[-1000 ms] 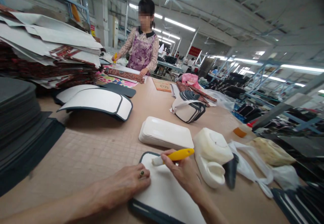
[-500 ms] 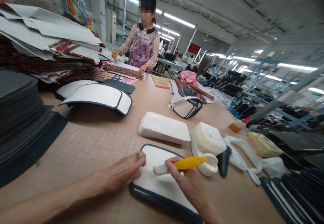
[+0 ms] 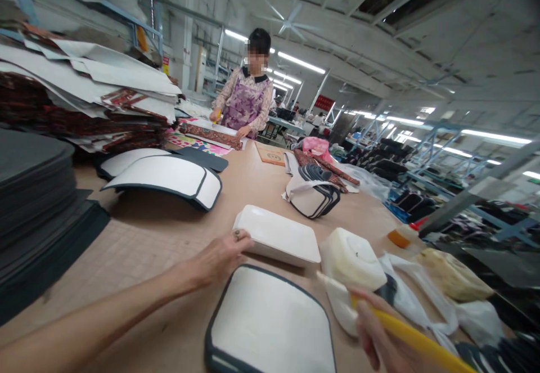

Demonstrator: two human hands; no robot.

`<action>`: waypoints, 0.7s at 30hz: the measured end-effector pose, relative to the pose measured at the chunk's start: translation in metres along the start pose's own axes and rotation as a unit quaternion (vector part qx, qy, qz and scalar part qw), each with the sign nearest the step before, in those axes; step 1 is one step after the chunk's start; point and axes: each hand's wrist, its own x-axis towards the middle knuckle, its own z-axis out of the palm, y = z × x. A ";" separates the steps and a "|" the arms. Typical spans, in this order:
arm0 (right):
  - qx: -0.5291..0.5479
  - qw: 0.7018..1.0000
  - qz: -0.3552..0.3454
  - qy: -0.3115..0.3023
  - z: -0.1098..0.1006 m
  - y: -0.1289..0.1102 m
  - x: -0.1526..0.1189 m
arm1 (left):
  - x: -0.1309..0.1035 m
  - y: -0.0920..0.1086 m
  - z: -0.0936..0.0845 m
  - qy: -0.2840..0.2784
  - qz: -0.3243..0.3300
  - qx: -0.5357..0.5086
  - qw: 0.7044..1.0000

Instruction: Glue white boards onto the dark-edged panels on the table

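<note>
My left hand [image 3: 225, 252] is at the left front corner of a stack of white panels [image 3: 280, 232], its fingers bent and closed on the stack's edge; whether one panel or several lie between them is hidden. In my right hand [image 3: 373, 333] is a brush [image 3: 405, 328] with a yellow handle, blurred, its bristles pointing left beside a cut-open white plastic jug [image 3: 356, 257]. Nearest me lies a white panel [image 3: 274, 319] with a dark rim, on top of at least one other dark-edged piece. Neither hand touches it.
Curved white panels [image 3: 162, 176] with dark edges and a tall dark stack [image 3: 34, 204] stand left. Behind are a bundle of panels [image 3: 312, 196] and a co-worker [image 3: 248, 97] with a brush. An orange-filled bottle [image 3: 403, 235] and plastic bag [image 3: 415, 300] lie right.
My left hand has left the dark-rimmed panel and moved forward to the white stack. My right hand has carried the brush off that panel to the right, toward the jug. The view has tilted up.
</note>
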 end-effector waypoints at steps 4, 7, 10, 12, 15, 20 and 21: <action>0.012 0.988 -0.155 -0.014 0.045 0.001 0.066 | 0.050 -0.027 -0.012 0.002 0.016 0.040 0.999; -0.146 0.960 -0.236 -0.049 0.066 0.012 0.108 | 0.066 -0.044 -0.017 -0.041 0.044 0.040 0.997; -0.228 0.939 -0.247 -0.073 0.067 0.020 0.130 | 0.072 -0.055 -0.023 -0.067 0.063 0.034 0.995; -0.215 0.943 -0.234 -0.095 0.062 0.021 0.137 | 0.075 -0.060 -0.027 -0.081 0.071 0.030 0.994; -0.193 0.952 -0.206 -0.118 0.050 0.017 0.142 | 0.080 -0.064 -0.032 -0.100 0.083 0.029 0.991; -0.152 0.963 -0.166 -0.146 0.039 0.005 0.145 | 0.086 -0.062 -0.038 -0.115 0.102 0.051 0.987; -0.150 0.965 -0.158 -0.148 0.039 0.004 0.145 | 0.086 -0.061 -0.039 -0.116 0.106 0.060 0.986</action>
